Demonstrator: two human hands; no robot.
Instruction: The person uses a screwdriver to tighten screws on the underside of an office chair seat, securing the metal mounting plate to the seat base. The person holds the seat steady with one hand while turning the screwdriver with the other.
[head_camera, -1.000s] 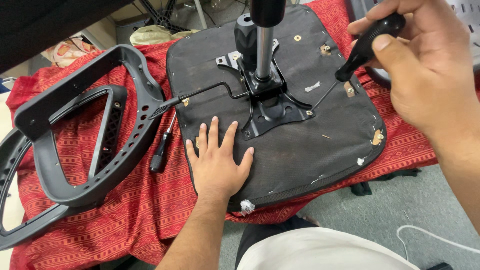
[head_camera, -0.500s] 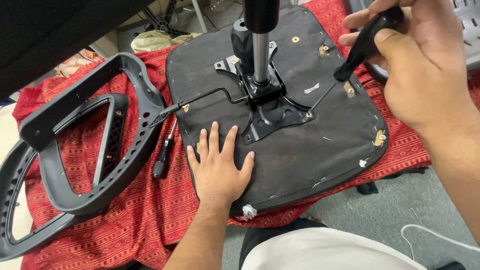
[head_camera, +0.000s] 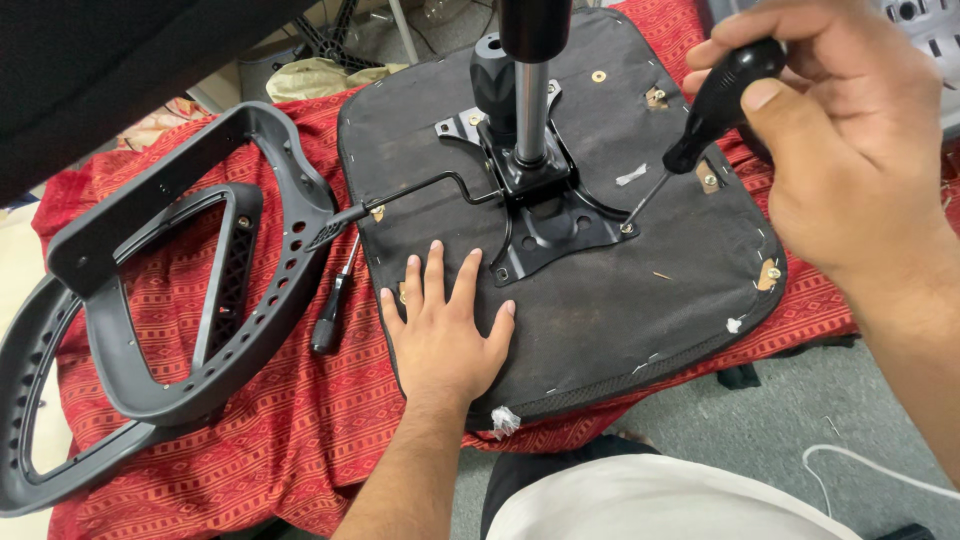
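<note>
Right hand (head_camera: 850, 170) grips a screwdriver (head_camera: 700, 125), tip at the metal plate's (head_camera: 545, 215) three o'clock; left hand (head_camera: 445, 330), fingers spread, presses the seat base (head_camera: 620, 300).

A red patterned woven cloth (head_camera: 200, 440) covers the work surface. Below it lies a grey speckled floor (head_camera: 780, 420) with a thin white cable (head_camera: 880, 470) curving across. A crumpled pale yellow-green rag (head_camera: 310, 75) sits beyond, in even, soft light.
</note>
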